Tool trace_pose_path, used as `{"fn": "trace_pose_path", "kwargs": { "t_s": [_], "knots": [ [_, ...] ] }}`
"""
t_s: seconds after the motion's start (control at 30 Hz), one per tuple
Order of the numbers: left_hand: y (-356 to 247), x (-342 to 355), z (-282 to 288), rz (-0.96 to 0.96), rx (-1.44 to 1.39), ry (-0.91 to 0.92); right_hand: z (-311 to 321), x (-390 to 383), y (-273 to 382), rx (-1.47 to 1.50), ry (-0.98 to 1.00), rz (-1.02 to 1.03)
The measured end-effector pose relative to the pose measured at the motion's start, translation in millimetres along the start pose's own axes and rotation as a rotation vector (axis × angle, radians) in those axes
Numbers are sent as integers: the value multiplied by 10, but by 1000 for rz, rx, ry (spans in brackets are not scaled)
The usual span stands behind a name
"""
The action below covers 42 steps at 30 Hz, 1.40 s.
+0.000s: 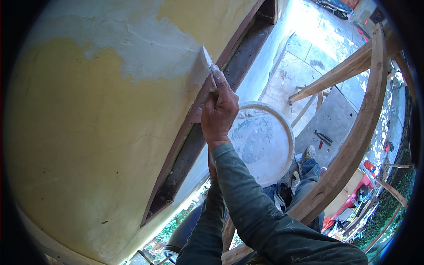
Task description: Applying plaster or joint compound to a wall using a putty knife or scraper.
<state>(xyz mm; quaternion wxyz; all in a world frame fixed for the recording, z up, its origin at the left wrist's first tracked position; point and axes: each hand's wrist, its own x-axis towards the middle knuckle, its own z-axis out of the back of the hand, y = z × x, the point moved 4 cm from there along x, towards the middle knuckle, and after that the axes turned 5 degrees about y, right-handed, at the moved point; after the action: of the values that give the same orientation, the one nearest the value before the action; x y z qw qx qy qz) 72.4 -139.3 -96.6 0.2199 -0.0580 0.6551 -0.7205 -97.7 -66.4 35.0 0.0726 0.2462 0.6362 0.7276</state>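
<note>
My right hand [219, 106] grips a white-coated putty knife [206, 59], its blade against or just over the yellow wall [70, 123] beside a patch of white filler [106, 26]. A long dark recess with a maroon frame [175, 169] runs diagonally along the wall. My left hand [212, 165] is mostly hidden behind my right forearm, near the recess and the left side of a round pan [260, 145] coated with white paste; I cannot make out what its fingers do.
Curved-looking wooden beams [371, 88] cross the right side. Below lie a paved floor [304, 48], pliers and a red-handled tool [323, 138] on a grey board [335, 115]. My legs and shoes [309, 154] show underneath. Red items and clutter [366, 190] sit at lower right, a parked vehicle [335, 9] at top.
</note>
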Motion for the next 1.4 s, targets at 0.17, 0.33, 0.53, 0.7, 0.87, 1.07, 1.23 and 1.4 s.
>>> {"fn": "trace_pose_path", "kwargs": {
  "t_s": [0.17,0.33,0.53,0.7,0.87,1.07,1.23,1.4],
  "knots": [
    [-79,-74,-62,75,-77,4,-314,-244,44,-11,63,-103],
    [-141,-96,-149,144,-131,23,-194,-692,168,8,126,-18],
    [-67,-46,-208,383,-46,12,316,-648,103,55,243,-39],
    [0,-15,-184,219,133,31,27,-38,-208,82,36,-149],
    [60,4,-207,79,290,49,-248,-229,28,-98,261,-257],
    [-198,-8,-177,99,-128,63,26,-825,335,100,174,-12],
    [-154,-117,-253,142,130,27,90,-24,1,98,11,-141],
    [-234,-71,-414,182,191,61,-226,-250,285,-81,315,-73]
  ]
}}
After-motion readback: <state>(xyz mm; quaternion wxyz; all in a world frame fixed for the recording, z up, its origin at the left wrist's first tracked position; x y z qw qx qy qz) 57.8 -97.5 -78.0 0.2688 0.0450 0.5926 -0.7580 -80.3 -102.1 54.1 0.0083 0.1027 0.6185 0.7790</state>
